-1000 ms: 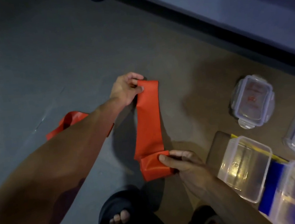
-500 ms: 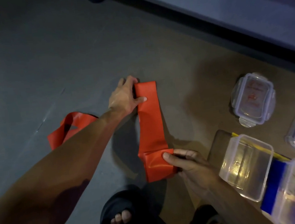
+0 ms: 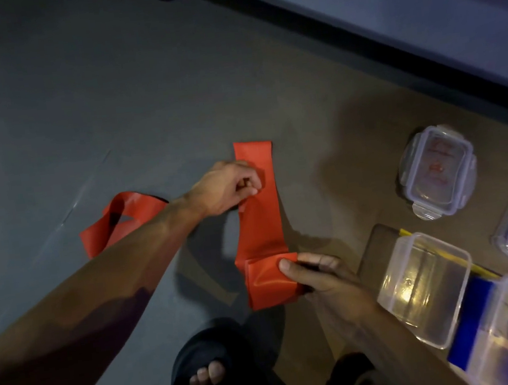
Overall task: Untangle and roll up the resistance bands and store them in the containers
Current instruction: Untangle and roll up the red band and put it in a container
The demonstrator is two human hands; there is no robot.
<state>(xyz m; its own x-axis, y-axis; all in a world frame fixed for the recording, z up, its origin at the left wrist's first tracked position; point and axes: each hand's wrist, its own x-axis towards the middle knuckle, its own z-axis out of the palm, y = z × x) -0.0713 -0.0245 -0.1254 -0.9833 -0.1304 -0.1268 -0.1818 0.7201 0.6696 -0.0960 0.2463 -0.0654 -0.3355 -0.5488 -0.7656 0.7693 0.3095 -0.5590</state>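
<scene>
1. The flat red rubber resistance band (image 3: 261,220) lies on the grey floor (image 3: 77,118).
2. The left hand (image 3: 230,189) pinches its far part with curled fingers.
3. The right hand (image 3: 323,275) grips its folded near end, left of the clear plastic container (image 3: 424,289).

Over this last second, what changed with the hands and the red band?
The left hand slid from the far end of the flat red rubber resistance band down toward its middle, pinching its left edge. The right hand kept its grip on the folded near end. The clear plastic containers stayed put.
</scene>
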